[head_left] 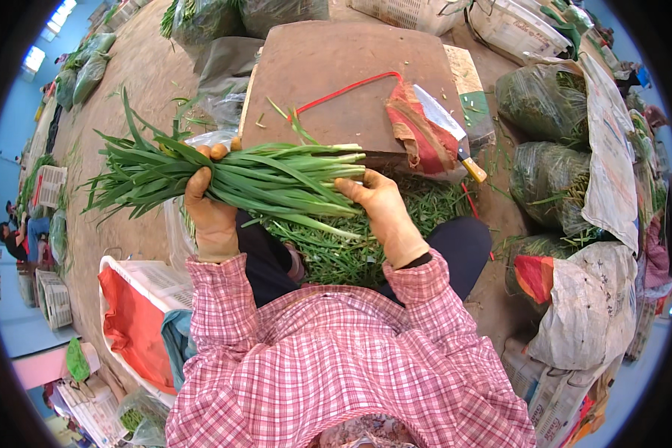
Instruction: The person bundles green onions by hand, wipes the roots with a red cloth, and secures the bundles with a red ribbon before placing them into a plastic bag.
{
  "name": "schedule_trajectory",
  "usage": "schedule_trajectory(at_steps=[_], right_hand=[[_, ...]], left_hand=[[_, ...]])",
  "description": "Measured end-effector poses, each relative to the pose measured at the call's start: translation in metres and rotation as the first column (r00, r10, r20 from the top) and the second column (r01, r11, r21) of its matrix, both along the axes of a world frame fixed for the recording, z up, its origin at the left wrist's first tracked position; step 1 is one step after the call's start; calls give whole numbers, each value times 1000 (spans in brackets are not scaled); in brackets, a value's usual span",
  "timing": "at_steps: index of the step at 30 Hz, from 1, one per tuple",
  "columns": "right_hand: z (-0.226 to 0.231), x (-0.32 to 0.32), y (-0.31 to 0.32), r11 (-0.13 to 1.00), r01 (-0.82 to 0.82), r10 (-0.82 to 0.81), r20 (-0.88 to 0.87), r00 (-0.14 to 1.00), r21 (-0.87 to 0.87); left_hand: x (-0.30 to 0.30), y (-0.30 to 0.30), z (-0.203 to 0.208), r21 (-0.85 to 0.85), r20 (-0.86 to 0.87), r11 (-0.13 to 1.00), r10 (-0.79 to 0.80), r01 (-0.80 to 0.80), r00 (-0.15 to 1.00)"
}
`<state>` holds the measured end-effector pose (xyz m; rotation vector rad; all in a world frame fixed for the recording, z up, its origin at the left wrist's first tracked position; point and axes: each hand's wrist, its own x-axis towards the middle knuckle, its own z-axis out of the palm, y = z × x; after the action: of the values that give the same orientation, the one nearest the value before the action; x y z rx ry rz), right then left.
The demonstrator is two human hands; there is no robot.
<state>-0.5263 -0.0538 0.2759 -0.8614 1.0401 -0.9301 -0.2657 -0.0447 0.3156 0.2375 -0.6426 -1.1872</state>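
Observation:
A bunch of garlic chives (276, 173) lies sideways across both my hands, long green leaves to the left and pale stem ends to the right. My left hand (213, 213) is wrapped round the leafy part, fingers curling over the top. At the other end, my right hand (384, 209) closes its thumb and fingers on the pale stem ends. Beyond the bunch stands a low brown board (328, 67). On its right side lie a knife (439, 112) with a yellow handle, a red cloth (414, 123) and a red cord (347, 92).
Loose green trimmings (336, 254) cover the floor between my knees. To the left stands a white crate (153, 280) with a red lining. Plastic bags of greens (549, 179) line the right side, partly under pale sacks (586, 306). More bags (209, 22) sit beyond the board.

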Motion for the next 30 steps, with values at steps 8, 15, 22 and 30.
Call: schedule_trajectory(at_steps=[8,15,22,30], right_hand=[[-16,-61,-16,943,188,-254,-225,941,-276],[50,-3,-27,882,-377,329,-204,922,-282],[-12,-48,-33,914,-128,-152,-618,771,-385],[46,-8,-39,619,-776,626,-520,582,-123]], left_hand=[[19,13,8,-127,75,991,-26,36,997],[0,19,11,-171,64,968,-173,182,983],[4,36,20,-164,-13,961,-229,224,973],[-3,26,16,-198,-80,943,-286,266,955]])
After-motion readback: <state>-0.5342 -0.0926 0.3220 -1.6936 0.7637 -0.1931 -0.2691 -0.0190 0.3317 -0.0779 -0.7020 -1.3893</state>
